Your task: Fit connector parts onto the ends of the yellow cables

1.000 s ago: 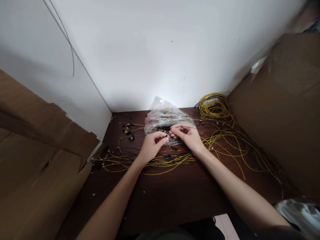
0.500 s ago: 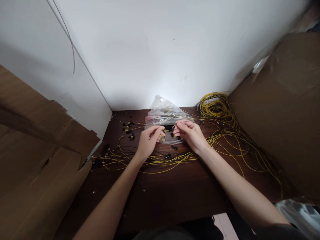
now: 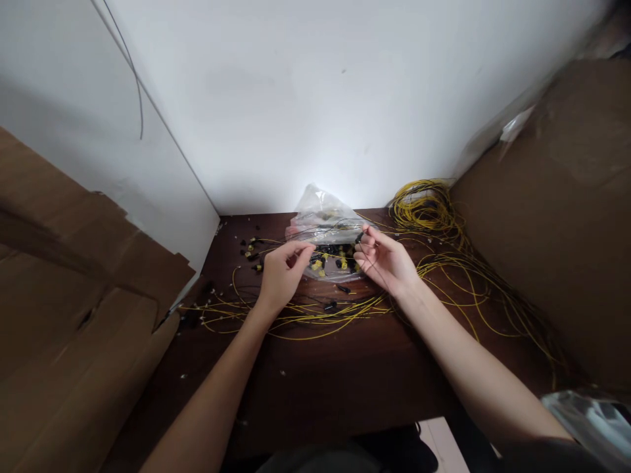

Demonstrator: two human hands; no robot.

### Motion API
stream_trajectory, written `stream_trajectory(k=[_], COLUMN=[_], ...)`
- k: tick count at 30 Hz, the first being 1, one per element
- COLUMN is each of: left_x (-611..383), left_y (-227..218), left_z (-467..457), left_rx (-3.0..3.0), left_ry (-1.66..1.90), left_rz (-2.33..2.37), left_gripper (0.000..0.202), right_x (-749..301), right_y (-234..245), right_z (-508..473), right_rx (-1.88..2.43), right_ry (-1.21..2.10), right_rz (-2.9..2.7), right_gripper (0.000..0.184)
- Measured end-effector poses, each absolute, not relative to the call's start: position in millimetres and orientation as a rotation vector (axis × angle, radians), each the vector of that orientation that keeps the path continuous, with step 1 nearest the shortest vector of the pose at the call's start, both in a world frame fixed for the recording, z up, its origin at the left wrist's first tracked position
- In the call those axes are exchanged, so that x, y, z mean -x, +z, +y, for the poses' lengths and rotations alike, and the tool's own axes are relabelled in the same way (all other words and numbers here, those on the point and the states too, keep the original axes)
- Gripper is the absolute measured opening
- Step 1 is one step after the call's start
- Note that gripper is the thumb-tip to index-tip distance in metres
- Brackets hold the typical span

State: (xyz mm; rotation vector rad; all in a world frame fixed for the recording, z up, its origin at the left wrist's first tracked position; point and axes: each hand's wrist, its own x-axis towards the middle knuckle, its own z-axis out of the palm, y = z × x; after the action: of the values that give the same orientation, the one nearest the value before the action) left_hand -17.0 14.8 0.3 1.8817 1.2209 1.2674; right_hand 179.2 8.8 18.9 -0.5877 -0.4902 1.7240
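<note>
My left hand point(image 3: 284, 274) is closed in a pinch, thumb against forefinger, on what looks like a thin yellow wire point(image 3: 331, 255) that runs off to the right. My right hand point(image 3: 387, 261) pinches a small black connector point(image 3: 359, 237) between thumb and fingertips, with its other fingers curled below. Between and behind the hands lies a clear plastic bag point(image 3: 320, 205). Black and yellow connector parts point(image 3: 344, 263) are heaped at its mouth. The far end of the wire is hard to make out near my right fingers.
Loose yellow wires point(image 3: 315, 334) cross the dark tabletop point(image 3: 315, 387) in front of the bag. A coiled wire bundle point(image 3: 419, 205) sits at the back right. Cardboard stands on the left point(image 3: 73, 315) and right point(image 3: 552, 230). Several small connectors point(image 3: 252, 248) lie at the left.
My hands have moved apart, the left one leftward and the right one slightly rightward. A wire and a black connector now show at my fingers, and the heaped parts between the hands are uncovered.
</note>
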Motion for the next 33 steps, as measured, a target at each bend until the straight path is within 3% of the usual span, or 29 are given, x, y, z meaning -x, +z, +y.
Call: stream_trajectory(k=[6, 11, 27, 33], left_x=[19.4, 19.9, 23.6, 20.7], left_y=[-0.9, -4.4, -5.1, -1.9], left_z=[11.2, 11.8, 13.0, 9.6], left_rx=[-2.372, -2.502, -2.608, -2.647], left_ry=[0.872, 0.722, 0.715, 0.992], left_rz=[1.139, 1.131, 1.142, 1.064], left_gripper=[0.016, 0.008, 0.018, 0.023], right_x=[-181.9, -185.5, -193.2, -192.7], right_y=[21.4, 29.8, 26.2, 25.7], right_z=[9.5, 6.9, 8.5, 9.9], right_rx=[0.499, 0.505, 0.41, 0.505], right_ry=[1.708, 1.713, 1.758, 1.705], right_rz=[-0.464, -0.396, -0.41, -0.467], right_gripper=[0.002, 0.018, 0.019, 0.021])
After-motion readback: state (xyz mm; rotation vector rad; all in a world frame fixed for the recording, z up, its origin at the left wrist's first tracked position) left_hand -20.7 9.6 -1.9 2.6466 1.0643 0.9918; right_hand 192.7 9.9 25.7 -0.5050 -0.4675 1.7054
